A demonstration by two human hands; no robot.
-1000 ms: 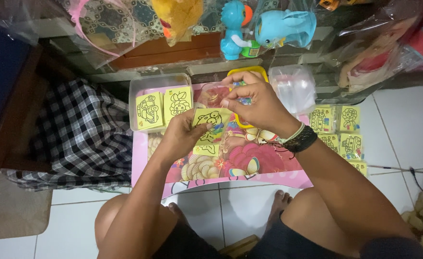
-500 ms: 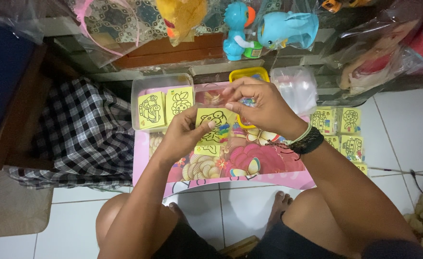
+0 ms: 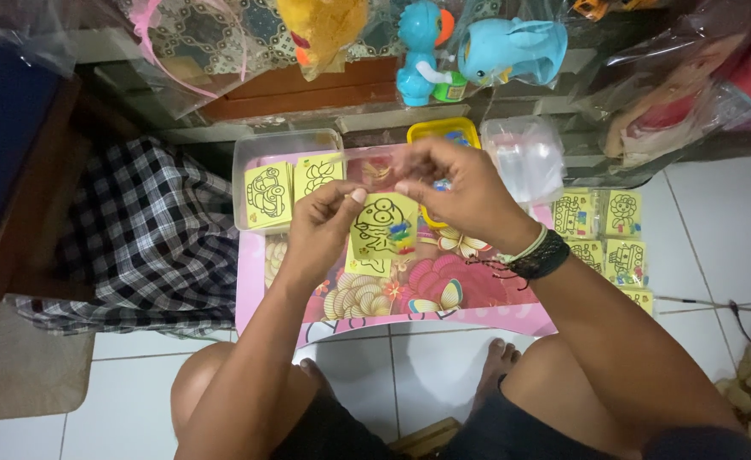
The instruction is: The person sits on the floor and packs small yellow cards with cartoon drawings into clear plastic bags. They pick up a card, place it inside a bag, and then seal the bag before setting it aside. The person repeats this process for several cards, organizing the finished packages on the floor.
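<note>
- Yellow card with a line drawing hangs above the middle of our pink table; our left hand pinches its upper left corner with its fingers.
- Our right hand holds fingers pressed together over the card's top edge.
- More yellow cards stand in a clear tray at the table's far left corner.

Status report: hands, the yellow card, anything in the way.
Left hand and right hand pinch yellow picture card over pink table. Nothing between them.
</note>
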